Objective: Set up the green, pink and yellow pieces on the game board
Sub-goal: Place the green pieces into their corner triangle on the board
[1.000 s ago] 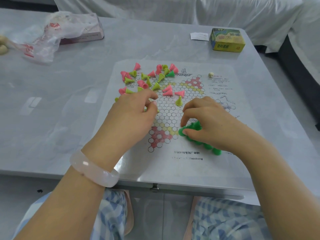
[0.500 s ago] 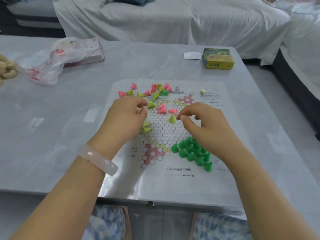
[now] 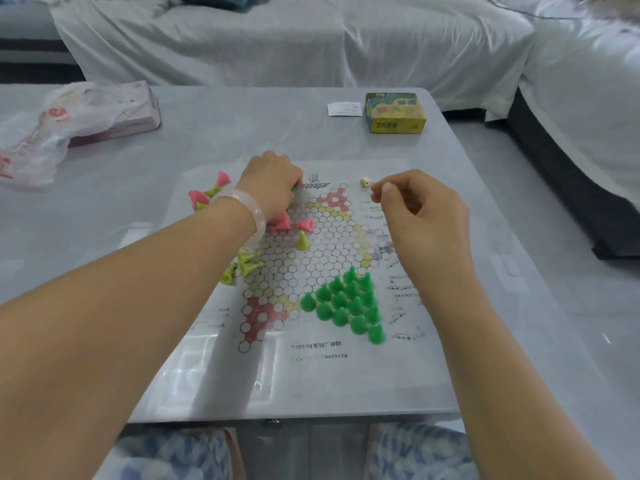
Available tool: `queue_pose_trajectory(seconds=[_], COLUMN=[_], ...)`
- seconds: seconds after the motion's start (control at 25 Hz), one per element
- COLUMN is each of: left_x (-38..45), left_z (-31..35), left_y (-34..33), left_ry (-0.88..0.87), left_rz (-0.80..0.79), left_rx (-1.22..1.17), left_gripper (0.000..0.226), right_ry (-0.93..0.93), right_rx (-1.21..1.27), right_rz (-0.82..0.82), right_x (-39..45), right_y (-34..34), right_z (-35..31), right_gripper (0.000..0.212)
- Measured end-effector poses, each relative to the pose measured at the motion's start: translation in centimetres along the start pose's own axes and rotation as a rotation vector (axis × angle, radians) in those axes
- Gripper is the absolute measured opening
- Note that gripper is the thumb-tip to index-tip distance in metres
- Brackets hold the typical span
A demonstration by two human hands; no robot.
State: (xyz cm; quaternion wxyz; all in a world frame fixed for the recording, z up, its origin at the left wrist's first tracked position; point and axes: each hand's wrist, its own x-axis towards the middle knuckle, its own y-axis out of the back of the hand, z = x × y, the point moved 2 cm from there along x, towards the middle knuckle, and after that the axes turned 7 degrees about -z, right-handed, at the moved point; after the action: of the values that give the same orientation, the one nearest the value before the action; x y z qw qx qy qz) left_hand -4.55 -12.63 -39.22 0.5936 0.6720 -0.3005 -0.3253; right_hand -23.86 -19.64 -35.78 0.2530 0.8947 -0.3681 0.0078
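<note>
Head view: fourteen green pieces point(image 3: 346, 303).

1. Bare forearms, no sleeves in view.
2. Left wrist ringed by a smooth, pale pink, translucent bangle point(image 3: 247, 211), rounded and glossy.
3. Left hand point(image 3: 272, 183) and right hand point(image 3: 420, 209) without gloves; no ring or watch plainly visible.
4. Lap at the bottom edge covered in trousers point(image 3: 419, 452) of blue-and-white check cloth, soft-looking, blurred at the edges.
</note>
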Motion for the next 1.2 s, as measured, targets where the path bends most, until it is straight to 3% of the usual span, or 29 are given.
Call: queue_pose_trajectory(seconds=[0.16, 0.24, 0.32, 0.4, 0.52, 0.76, 1.2], left_x=[0.1, -0.7, -2.2, -4.1, -6.3, -8.5, -11.6], left_z=[-0.5, -0.4, 0.6, 2.5, 4.9, 5.3, 4.9], left_y=[-0.5, 0.4, 1.7, 2.7, 2.9, 2.9, 1.4], left_ry=[0.028, 0.094, 0.172, 0.166, 0.111, 0.16, 0.105], left_rz=[-0.006, 0.081, 0.116, -0.017, -0.189, -0.272, -0.25], left_rx=[-0.135, -0.411, -0.858, -1.291, -1.556, -1.728, -1.484], left_gripper=[0.025, 0.015, 0.012, 0.016, 0.018, 0.018, 0.02], right_ry=[-0.017, -0.026, -0.009, 0.059, 0.18, 0.138, 0.353], right_rx=[0.029, 0.045, 0.057, 0.038, 0.007, 0.053, -0.262], right_rz=[0.022, 0.013, -0.034, -0.09, -0.103, -0.146, -0.415], right_x=[0.0, 0.1, 0.2, 0.1, -0.3, -0.5, -1.8], right_y=[0.3, 0.3, 0.0, -0.4, -0.7, -0.3, -0.7], right_z=[0.2, 0.3, 0.3, -0.1, -0.8, -0.4, 0.2], right_gripper=[0.017, 0.017, 0.015, 0.015, 0.013, 0.011, 0.005])
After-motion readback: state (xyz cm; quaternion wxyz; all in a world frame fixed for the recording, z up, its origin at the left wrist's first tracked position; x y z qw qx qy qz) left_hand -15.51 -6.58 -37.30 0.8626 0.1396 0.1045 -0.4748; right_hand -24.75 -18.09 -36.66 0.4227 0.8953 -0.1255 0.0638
